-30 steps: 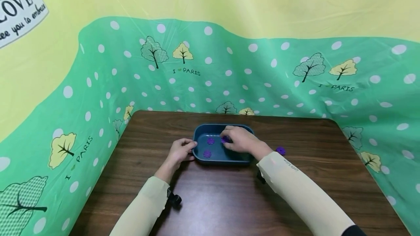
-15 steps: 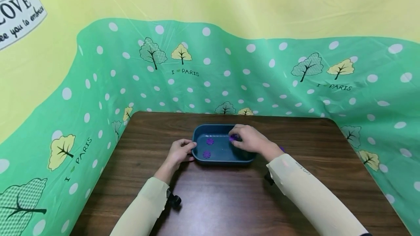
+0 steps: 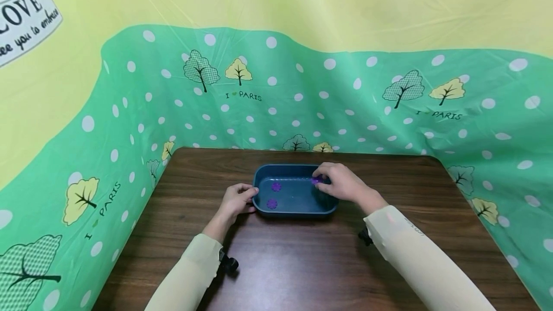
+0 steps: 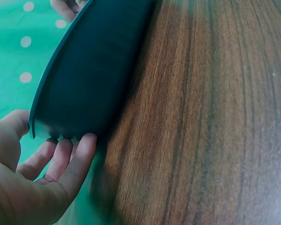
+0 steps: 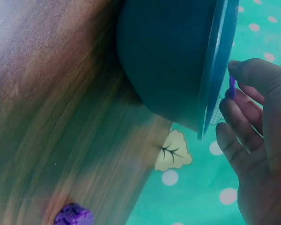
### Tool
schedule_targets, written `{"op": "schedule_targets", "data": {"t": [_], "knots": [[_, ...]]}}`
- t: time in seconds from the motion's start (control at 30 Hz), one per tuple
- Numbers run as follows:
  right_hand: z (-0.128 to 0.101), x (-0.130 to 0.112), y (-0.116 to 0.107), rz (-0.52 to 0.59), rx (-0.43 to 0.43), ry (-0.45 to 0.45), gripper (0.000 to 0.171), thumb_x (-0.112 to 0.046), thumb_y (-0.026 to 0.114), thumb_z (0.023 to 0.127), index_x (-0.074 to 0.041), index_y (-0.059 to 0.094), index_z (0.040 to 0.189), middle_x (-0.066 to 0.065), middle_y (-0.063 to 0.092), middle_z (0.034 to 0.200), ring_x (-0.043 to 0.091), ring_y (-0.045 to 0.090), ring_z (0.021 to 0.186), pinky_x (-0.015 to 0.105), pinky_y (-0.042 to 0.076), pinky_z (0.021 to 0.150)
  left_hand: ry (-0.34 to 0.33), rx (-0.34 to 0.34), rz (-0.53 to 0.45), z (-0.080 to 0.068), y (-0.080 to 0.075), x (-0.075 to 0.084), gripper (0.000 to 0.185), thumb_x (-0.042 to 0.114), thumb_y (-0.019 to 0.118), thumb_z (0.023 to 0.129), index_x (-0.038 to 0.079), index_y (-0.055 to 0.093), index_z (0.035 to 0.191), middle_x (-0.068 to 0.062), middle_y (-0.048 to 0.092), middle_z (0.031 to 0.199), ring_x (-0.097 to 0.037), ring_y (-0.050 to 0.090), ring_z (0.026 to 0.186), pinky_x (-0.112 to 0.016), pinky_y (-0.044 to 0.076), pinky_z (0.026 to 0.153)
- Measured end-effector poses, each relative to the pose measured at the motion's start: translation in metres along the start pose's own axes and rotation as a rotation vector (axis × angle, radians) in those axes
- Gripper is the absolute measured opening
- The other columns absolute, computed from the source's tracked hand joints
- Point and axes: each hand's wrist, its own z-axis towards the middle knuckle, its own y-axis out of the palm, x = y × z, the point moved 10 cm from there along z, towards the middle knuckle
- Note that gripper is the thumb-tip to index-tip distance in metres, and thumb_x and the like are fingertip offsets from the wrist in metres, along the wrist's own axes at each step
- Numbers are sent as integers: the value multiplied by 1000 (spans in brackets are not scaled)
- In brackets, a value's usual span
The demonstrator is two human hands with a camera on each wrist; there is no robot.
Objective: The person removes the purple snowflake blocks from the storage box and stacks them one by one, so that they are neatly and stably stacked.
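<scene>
A dark blue plastic basin (image 3: 295, 214) stands on the wooden table. My left hand (image 3: 234, 201) holds its left end, with the thumb at the rim and fingertips against the outer wall, as the left wrist view shows. Over the basin's right end, my right hand (image 3: 343, 184) pinches a purple notched disc (image 5: 232, 86) between thumb and fingers. Two more purple flower-shaped discs, a far one (image 3: 276, 186) and a near one (image 3: 271, 204), lie on the basin floor toward the left.
Another purple piece (image 5: 74, 214) lies on the table outside the basin in the right wrist view; the right arm hides it in the head view. Behind the brown table (image 3: 294, 263) hangs a green and yellow printed cloth (image 3: 268, 100).
My right hand has moved rightward from the basin's middle to its right end, carrying the disc. It now covers the piece on the table. The left hand stays at the basin's left end.
</scene>
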Motion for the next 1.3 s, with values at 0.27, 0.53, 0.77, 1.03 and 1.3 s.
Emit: {"op": "schedule_targets", "data": {"t": [0.27,0.53,0.77,1.03,1.3], "knots": [[-13,12,-12,31,45,9,22,-20,80,91,-11,75,110,1,72,108,19,67,94,38,63,81,-6,2,-1,1,0,-2,31,18,72,95,-1,68,119,-18,66,109,-19,67,82,-37,67,72],[-33,29,-28,71,112,12,19,-16,81,90,-12,76,108,1,73,105,20,69,92,42,63,79,-6,-5,-1,4,1,-3,32,19,73,95,0,68,120,-16,65,107,-20,67,84,-36,67,71],[-52,46,-37,55,138,53,19,-14,80,90,-10,76,108,5,74,106,22,68,93,46,62,79,-6,-4,-9,3,2,-1,31,18,73,95,-1,68,120,-16,65,105,-19,65,82,-36,67,71],[-78,67,-42,33,169,106,18,-15,80,90,-9,76,106,6,73,104,26,69,92,47,61,77,-8,-8,-7,2,1,-2,32,19,73,95,-1,67,120,-16,65,106,-20,65,83,-35,67,70],[-96,93,-35,-16,122,181,18,-17,80,90,-8,77,105,8,73,104,27,68,93,47,60,77,-8,-7,1,3,-1,-3,32,20,74,95,0,68,120,-17,64,108,-18,63,83,-37,67,73]]}}
